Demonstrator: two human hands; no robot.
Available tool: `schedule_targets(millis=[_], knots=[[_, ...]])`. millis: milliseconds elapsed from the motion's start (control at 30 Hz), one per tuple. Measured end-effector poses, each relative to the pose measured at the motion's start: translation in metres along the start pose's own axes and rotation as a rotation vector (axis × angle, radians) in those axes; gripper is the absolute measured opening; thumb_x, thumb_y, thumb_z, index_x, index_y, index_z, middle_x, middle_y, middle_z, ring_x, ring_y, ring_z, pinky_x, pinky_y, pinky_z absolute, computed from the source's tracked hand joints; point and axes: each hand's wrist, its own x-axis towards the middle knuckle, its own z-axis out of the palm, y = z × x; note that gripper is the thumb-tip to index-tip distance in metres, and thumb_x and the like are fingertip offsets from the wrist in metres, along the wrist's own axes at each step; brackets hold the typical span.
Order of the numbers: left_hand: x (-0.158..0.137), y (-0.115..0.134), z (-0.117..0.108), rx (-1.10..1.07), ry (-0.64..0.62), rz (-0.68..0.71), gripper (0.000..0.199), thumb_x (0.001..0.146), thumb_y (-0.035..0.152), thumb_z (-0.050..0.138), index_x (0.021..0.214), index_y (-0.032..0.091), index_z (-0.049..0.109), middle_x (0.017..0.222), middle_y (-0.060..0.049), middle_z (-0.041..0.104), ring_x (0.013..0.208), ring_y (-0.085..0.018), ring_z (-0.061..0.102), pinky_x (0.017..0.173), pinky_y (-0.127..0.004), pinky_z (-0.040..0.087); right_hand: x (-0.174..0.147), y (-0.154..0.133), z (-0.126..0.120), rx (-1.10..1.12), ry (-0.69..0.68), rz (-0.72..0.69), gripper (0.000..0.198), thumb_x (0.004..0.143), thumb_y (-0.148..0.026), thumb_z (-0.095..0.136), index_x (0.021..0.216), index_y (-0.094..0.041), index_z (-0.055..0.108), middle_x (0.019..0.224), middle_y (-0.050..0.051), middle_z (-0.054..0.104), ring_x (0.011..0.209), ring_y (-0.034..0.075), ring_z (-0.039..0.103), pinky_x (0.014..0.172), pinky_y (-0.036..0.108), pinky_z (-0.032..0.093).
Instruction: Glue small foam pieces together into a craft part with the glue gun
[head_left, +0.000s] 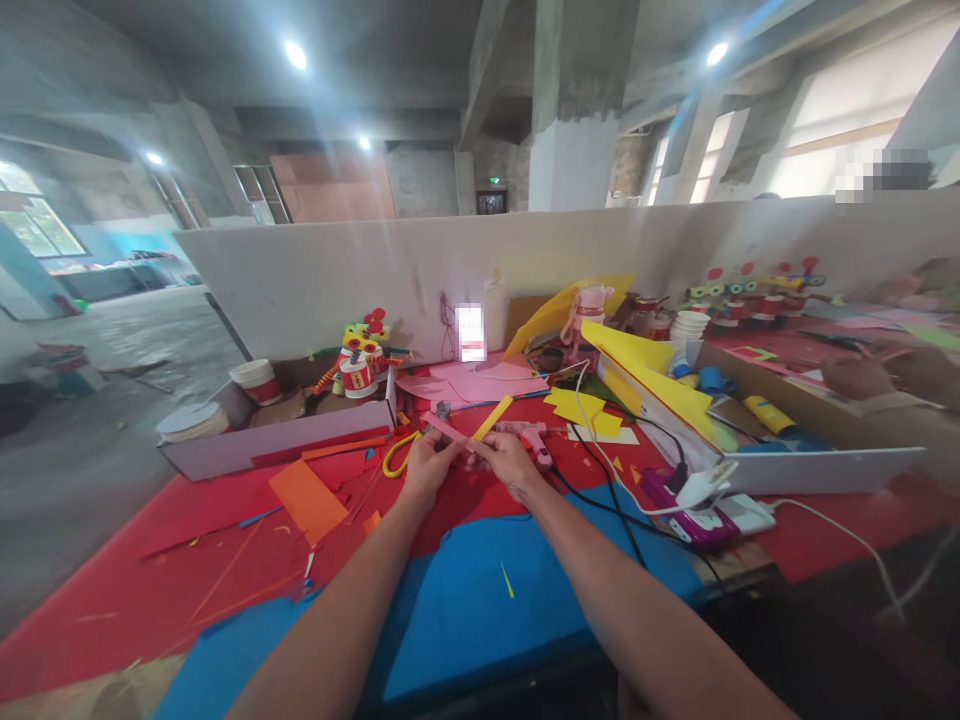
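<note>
Near the middle of the table, my left hand pinches a pink paper strip that points up and to the left. Close beside it, the fingers of my right hand are closed on a yellow paper strip slanting up to the right. The lower ends of both strips meet at my fingertips; whether they are joined is hidden. Scissors with yellow handles lie left of my left hand. Just beyond my right hand rests a pink glue gun.
A box with paper cups stands left, beside a paper-cup figure. Another box holds tubes at right. Cables and a purple power strip lie in front of it. Orange paper and scraps are scattered about. A blurred person is at far right.
</note>
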Motion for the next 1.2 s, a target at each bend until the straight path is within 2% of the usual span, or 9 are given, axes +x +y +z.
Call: schedule_targets(millis=[133,300,500,667,800,900,1000,1200], knots=[[0.001,-0.003,-0.001,0.040,-0.007,0.006,0.029,0.057,0.037,0.080,0.061,0.016,0.062,0.052,0.001,0.059,0.049,-0.011,0.052,0.048,-0.022,0.036,0.002,0.000,-0.001,-0.036,-0.011,0.005,0.042,0.059,-0.056,0.077,0.063,-0.015,0.068,0.057,0.003,0.068,0.052,0.016,0.063,0.058,0.029,0.053],[-0.003,0.007,0.000,-0.001,-0.028,0.012,0.031,0.059,0.038,0.079,0.058,0.016,0.057,0.050,0.003,0.056,0.045,-0.009,0.048,0.047,-0.021,0.035,-0.004,-0.009,0.003,0.131,0.020,0.027,0.043,0.051,-0.048,0.084,0.075,-0.017,0.069,0.065,0.003,0.071,0.056,0.016,0.066,0.065,0.032,0.058],[-0.005,0.013,0.001,-0.058,-0.055,0.017,0.030,0.064,0.040,0.076,0.059,0.015,0.060,0.050,0.002,0.055,0.046,-0.008,0.047,0.049,-0.021,0.036,-0.008,-0.014,0.003,0.160,0.024,0.064,0.039,0.050,-0.043,0.087,0.070,-0.014,0.071,0.062,0.003,0.070,0.058,0.016,0.067,0.070,0.034,0.059],[-0.003,0.009,0.000,-0.057,-0.090,0.024,0.028,0.065,0.039,0.076,0.062,0.015,0.063,0.052,0.001,0.058,0.048,-0.009,0.049,0.051,-0.022,0.038,-0.005,-0.011,0.001,0.050,0.064,0.043,0.035,0.052,-0.046,0.085,0.066,-0.016,0.071,0.060,0.003,0.070,0.058,0.019,0.067,0.069,0.036,0.058],[-0.002,0.008,-0.002,-0.067,-0.115,0.001,0.029,0.062,0.037,0.078,0.059,0.014,0.061,0.050,0.001,0.057,0.047,-0.009,0.048,0.051,-0.022,0.037,0.000,-0.005,-0.003,-0.123,0.073,0.002,0.034,0.056,-0.049,0.081,0.061,-0.017,0.070,0.057,0.004,0.070,0.056,0.018,0.066,0.061,0.031,0.056],[0.001,0.007,-0.008,-0.124,-0.081,-0.033,0.030,0.060,0.035,0.079,0.056,0.015,0.058,0.047,0.002,0.055,0.045,-0.007,0.046,0.049,-0.021,0.034,0.001,-0.002,-0.006,-0.220,0.054,0.003,0.033,0.060,-0.047,0.077,0.058,-0.016,0.069,0.057,0.004,0.070,0.054,0.017,0.065,0.053,0.026,0.053],[0.006,0.007,-0.017,-0.175,-0.020,-0.064,0.031,0.058,0.034,0.081,0.056,0.015,0.057,0.045,0.003,0.052,0.042,-0.007,0.043,0.044,-0.020,0.031,0.001,-0.003,-0.007,-0.228,0.020,0.059,0.029,0.061,-0.042,0.078,0.063,-0.014,0.070,0.058,0.004,0.070,0.052,0.016,0.065,0.047,0.023,0.051],[0.011,0.010,-0.024,-0.314,0.126,0.002,0.030,0.061,0.038,0.078,0.059,0.015,0.060,0.052,0.003,0.054,0.047,-0.006,0.047,0.047,-0.019,0.037,0.001,-0.003,-0.008,-0.264,0.068,0.075,0.026,0.063,-0.039,0.077,0.064,-0.014,0.070,0.059,0.006,0.070,0.052,0.017,0.066,0.042,0.021,0.049]])
